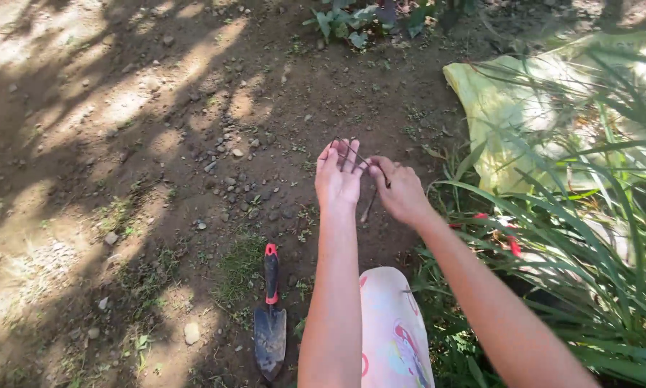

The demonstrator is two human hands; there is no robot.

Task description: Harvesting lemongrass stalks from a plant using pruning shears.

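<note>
Ground: bare brown soil point(121, 144), dappled with sun and leaf shadow, strewn with small stones point(240, 194) and thin tufts of grass.
Right-hand border: a thick clump of long green blades point(589, 251) leans in over the soil, with a few red flecks low among them.
Sheet: a pale yellow-green plastic sheet point(502, 108) lies behind that clump, partly screened by the blades.
Far edge: a small leafy plant point(351, 18) stands at the top, well apart from the hands.
Knee: the person's knee in pale patterned cloth point(395, 330) shows at the bottom, so the person is low to the ground.
Trowel: a dark-bladed hand trowel point(270, 316) with a red and black handle lies flat on the soil, blade toward the person, just left of the left forearm and untouched.
Left hand: the left hand point(338, 176) is held up, fingers extended and close together, with thin dark stems point(355, 154) lying across them.
Right hand: the right hand point(402, 190) pinches the same stems between thumb and fingertips; one strand hangs down between the hands.
Step in hand: by the look of it, sorting or untangling the stems above the soil.
Next move: calls for a light grip, since the stems look thin and easily snapped.
In the way: the overhanging blades crowd the right arm; the stones lie under the hands.
</note>
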